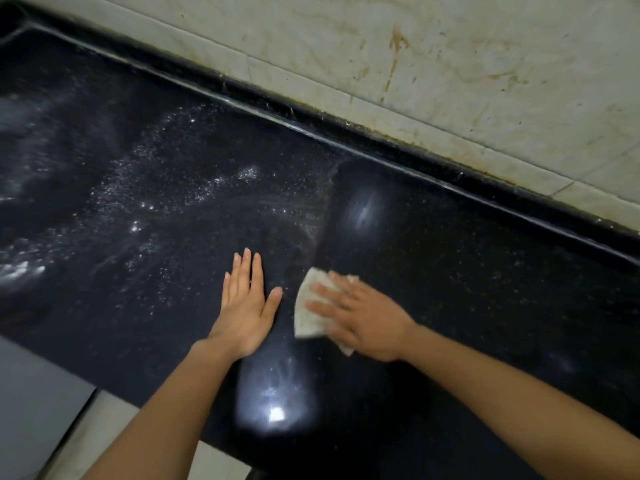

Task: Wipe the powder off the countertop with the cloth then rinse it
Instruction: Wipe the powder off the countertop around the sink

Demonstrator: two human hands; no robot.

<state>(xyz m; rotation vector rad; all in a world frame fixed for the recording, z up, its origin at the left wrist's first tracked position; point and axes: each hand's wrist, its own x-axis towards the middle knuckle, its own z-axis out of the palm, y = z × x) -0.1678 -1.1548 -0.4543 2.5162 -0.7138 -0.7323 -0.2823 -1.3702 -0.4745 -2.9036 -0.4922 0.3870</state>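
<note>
A black stone countertop [467,278] fills the view. White powder [194,188] is scattered over its left and middle parts, with thicker smears at the far left. A wiped dark strip runs from the back edge toward me, right of the powder. My right hand [360,320] presses flat on a folded pale cloth [308,317] lying on the counter at the near end of that strip. My left hand [247,303] rests flat on the counter just left of the cloth, fingers straight and together, holding nothing.
A stained light tiled wall [450,64] rises behind the counter's raised back lip [311,123]. The counter's front edge runs along the lower left, with a grey panel [31,393] and pale floor [100,434] below it. Bright light reflections lie on the stone near me.
</note>
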